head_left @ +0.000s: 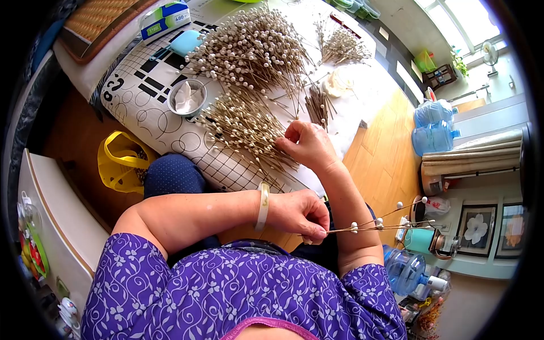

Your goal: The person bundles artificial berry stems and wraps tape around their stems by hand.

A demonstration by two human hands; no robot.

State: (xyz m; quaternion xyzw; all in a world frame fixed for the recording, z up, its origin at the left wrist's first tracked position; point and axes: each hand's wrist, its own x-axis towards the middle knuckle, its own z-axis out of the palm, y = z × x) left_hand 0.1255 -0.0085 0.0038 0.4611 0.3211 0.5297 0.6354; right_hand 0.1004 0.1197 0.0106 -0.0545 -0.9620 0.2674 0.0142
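My left hand (303,215), with a pale bracelet at the wrist, is closed in front of my chest. It pinches several thin brown stems with white berry-like buds (355,227) that point to the right. My right hand (310,146) reaches to the table, thumb and fingers pinched at the right edge of a pile of cream-budded stems (243,127); what lies between the fingertips is hidden. Behind that pile rises a larger heap of white-budded stems (255,51). Beyond my right hand lies a small bundle of bare brown sticks (318,107).
A small bowl (187,97) of white material stands left of the piles. Behind are a light-blue item (186,42), a tissue pack (165,22) and another stem bunch (344,46). A yellow bag (116,161) hangs by my knee; water jugs (433,127) stand to the right.
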